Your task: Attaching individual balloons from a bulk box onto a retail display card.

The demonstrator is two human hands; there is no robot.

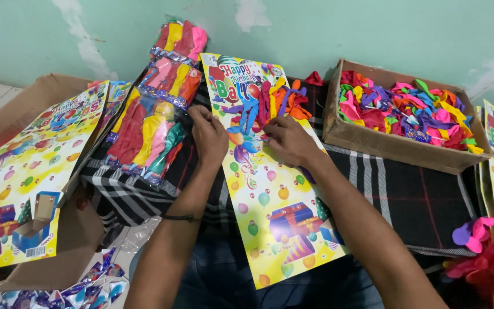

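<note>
Your left hand [208,136] presses curled fingers on the left edge of the yellow card [270,189]; whether it grips anything, can't tell. Your right hand [289,140] pinches a balloon in the row of balloons [267,106] at the card's top. Box of loose balloons [398,109] right of card, packed balloons [150,131] left.
</note>
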